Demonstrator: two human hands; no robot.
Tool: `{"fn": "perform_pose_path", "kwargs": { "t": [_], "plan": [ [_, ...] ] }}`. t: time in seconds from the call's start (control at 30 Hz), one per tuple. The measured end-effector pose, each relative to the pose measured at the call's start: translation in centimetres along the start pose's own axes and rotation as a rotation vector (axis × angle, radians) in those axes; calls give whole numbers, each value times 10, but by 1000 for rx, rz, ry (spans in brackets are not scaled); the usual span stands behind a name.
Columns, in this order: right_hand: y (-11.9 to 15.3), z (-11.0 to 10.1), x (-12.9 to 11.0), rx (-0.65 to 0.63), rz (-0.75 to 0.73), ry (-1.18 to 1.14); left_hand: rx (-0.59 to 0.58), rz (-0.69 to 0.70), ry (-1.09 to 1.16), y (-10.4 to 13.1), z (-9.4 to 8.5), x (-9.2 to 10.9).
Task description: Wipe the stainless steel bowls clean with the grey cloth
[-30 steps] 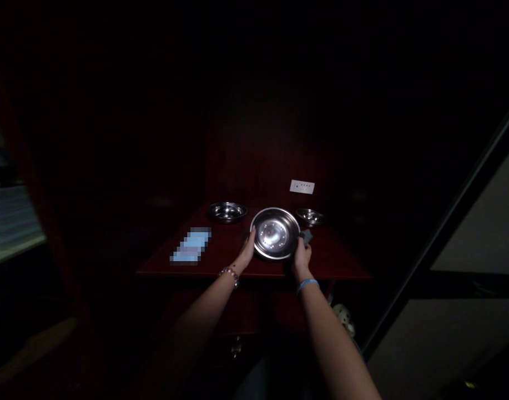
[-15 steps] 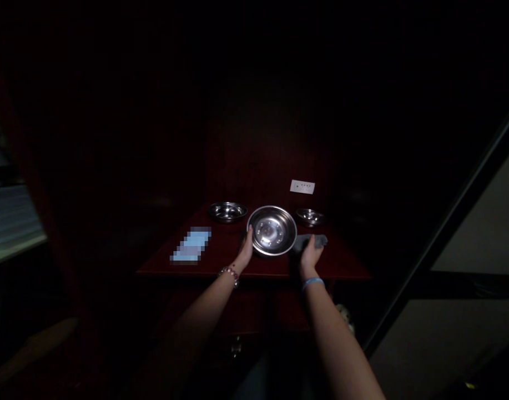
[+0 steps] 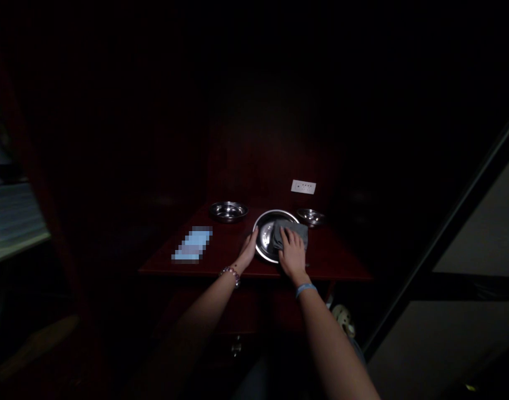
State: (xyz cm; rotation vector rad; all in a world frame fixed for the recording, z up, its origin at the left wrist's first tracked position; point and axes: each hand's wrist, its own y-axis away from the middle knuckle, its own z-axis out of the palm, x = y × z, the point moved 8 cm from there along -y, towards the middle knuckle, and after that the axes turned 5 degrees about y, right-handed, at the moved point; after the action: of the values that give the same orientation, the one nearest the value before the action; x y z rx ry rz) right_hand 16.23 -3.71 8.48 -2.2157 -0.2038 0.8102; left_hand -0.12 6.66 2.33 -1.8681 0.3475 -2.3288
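A shiny steel bowl (image 3: 265, 238) is tilted toward me above the dark red tabletop (image 3: 229, 261). My left hand (image 3: 248, 250) grips its left rim, thumb on the rim and the fingers mostly hidden behind it. A grey cloth (image 3: 302, 232) covers the right part of the bowl's inside. With fingers spread over it, my right hand (image 3: 293, 251) presses the cloth against the metal.
Behind the held bowl stand a second steel bowl (image 3: 228, 211) at the left and a smaller one (image 3: 310, 216) at the right. A pixelated phone-shaped thing (image 3: 192, 244) lies at the left. A white socket plate (image 3: 303, 186) is on the back wall.
My right hand has brought the cloth from beside the bowl leftward into its inside. The bowl, still in my left hand, has shifted slightly right and down.
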Motion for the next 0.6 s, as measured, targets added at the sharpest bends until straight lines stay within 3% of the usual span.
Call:
{"fn": "perform_pose_path", "kwargs": {
  "t": [0.33, 0.47, 0.6],
  "plan": [
    [2, 32, 17, -164, 63, 183, -175, 51, -92, 13, 14, 15],
    [0, 37, 12, -210, 13, 97, -231, 55, -55, 16, 20, 18],
    [1, 44, 3, -334, -39, -54, -270, 42, -8, 20, 25, 25]
  ]
}}
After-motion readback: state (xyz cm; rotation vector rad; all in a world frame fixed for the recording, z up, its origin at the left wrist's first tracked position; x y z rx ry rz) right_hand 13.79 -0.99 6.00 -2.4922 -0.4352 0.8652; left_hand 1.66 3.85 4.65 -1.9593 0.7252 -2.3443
